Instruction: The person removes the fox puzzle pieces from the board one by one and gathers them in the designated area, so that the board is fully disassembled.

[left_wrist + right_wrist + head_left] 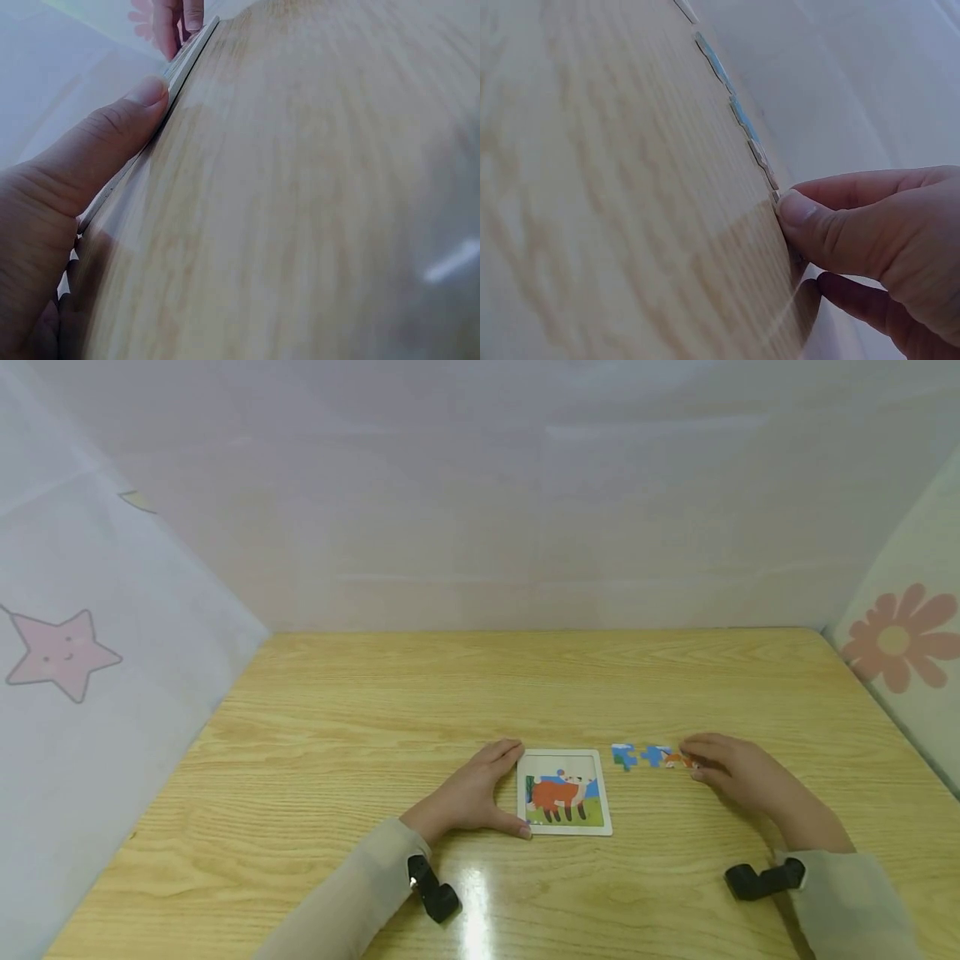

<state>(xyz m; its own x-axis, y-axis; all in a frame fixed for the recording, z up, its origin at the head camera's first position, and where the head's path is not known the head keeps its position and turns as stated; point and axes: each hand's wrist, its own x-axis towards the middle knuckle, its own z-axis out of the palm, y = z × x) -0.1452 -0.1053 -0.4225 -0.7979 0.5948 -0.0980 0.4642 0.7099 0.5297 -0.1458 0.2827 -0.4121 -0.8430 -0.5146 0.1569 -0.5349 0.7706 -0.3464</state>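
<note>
A square picture puzzle board (570,831) with a white rim lies flat on the table, showing an orange-red animal on green ground. My left hand (472,789) holds its left side, thumb at the near corner and fingertips at the far one. To the right, my right hand (738,772) pinches a small puzzle piece (775,197) between thumb and finger, low at the tabletop. Most of that piece is hidden by the fingers. Just left of it in the head view lies an orange-and-white fox-like piece (672,761), meeting a blue piece (655,755).
Another blue-and-green puzzle piece (623,756) lies between the board and the right-hand pieces. The wooden table (375,693) is bordered by pale cloth walls (480,527) at the back and both sides. Each wrist carries a small black camera (442,902).
</note>
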